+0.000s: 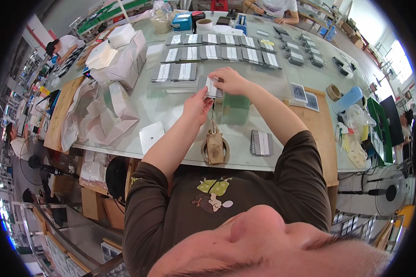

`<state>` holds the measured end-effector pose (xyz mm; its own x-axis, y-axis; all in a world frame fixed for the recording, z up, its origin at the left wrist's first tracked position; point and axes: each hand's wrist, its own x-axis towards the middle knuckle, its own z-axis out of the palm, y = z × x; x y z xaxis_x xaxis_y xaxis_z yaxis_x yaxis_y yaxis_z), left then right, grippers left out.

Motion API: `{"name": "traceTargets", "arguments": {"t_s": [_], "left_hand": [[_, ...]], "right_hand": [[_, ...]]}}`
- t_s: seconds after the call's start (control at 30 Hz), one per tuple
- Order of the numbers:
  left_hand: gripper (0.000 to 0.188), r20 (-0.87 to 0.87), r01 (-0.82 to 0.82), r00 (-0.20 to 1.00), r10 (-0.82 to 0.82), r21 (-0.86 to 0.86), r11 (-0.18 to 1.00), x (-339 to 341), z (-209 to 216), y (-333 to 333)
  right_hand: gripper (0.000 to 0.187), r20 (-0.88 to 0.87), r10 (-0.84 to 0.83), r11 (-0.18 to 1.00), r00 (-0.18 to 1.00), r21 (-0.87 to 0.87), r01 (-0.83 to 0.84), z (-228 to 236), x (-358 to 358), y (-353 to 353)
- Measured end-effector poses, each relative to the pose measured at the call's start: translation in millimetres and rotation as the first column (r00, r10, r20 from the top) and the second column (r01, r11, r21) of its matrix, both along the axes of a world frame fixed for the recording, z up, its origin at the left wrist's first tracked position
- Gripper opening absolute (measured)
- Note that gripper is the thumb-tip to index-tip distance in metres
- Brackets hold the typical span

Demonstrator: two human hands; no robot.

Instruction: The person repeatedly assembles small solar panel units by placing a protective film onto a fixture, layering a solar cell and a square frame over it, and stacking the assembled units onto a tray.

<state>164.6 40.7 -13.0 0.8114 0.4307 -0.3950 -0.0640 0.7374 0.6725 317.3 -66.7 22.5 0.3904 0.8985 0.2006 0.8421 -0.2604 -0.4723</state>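
Observation:
Both hands hold a small grey striped panel (211, 87) with a white strip, over the middle of the table. My left hand (198, 108) is closed on its lower left edge, and my right hand (231, 81) pinches its right side from above. Beyond them lie rows of similar striped panels (210, 52) with white strips. Just right of my left hand is a translucent green block (235, 111). Closer to me, a worn brown block (215, 147) rests on a round ring. A stack of striped panels (261, 143) lies right of it.
On the left are crumpled white wrapping (99, 111) and stacked white sheets (101, 55). A white card (151, 136) lies near the front edge. Right are dark framed panels (305, 97), a tape roll (333, 92) and a blue roll (347, 99). Another person (277, 11) sits across the table.

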Motion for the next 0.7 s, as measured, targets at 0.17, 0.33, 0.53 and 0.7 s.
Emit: {"name": "traceTargets", "arguments": {"t_s": [0.17, 0.33, 0.53, 0.7], "left_hand": [[0.023, -0.070, -0.012, 0.997, 0.017, 0.080, 0.997, -18, 13, -24], [0.025, -0.045, 0.156, 0.987, -0.154, 0.040, 0.987, -42, 26, -82], [0.038, -0.116, 0.400, 0.906, -0.407, -0.083, 0.913, -41, -22, -167], [0.044, -0.250, 0.390, 0.891, -0.378, -0.003, 0.921, -43, -49, -200]], "right_hand": [[0.036, 0.120, 0.019, 0.989, 0.993, 0.141, -0.037, 3, -1, -30], [0.029, -0.170, -0.209, 0.897, 0.963, 0.358, 0.258, 36, -9, -115], [0.024, -0.388, -0.467, 0.774, 0.795, 0.255, 0.579, 3, -20, -208], [0.024, -0.469, -0.496, 0.777, 0.731, 0.136, 0.615, -37, -42, -240]]}}
